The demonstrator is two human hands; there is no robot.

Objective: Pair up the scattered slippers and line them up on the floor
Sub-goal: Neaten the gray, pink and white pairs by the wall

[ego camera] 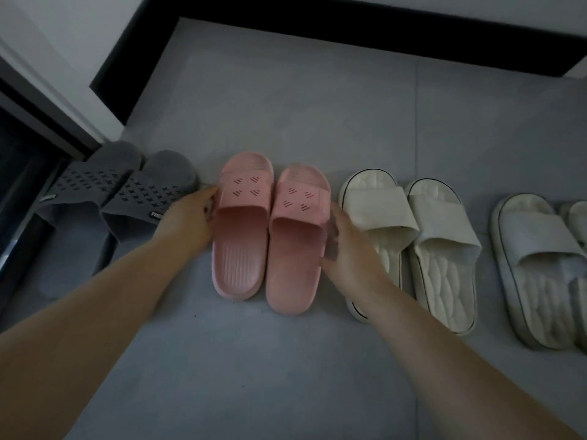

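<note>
Two pink slippers stand side by side in the middle of the grey floor, toes away from me: the left pink slipper [243, 230] and the right pink slipper [297, 246]. My left hand [187, 217] presses against the outer side of the left one. My right hand [346, 246] grips the outer side of the right one, which sits slightly nearer to me. A grey perforated pair [124, 198] lies to the left. To the right sits a cream pair [409, 242]. At the far right edge is a pale grey-white slipper [540, 265], its partner mostly cut off.
A white wall with a black skirting board [349, 30] runs along the back and the left. A dark doorway or frame [22, 160] stands at the left edge, close to the grey pair. Bare grey floor tiles [286, 376] stretch toward me.
</note>
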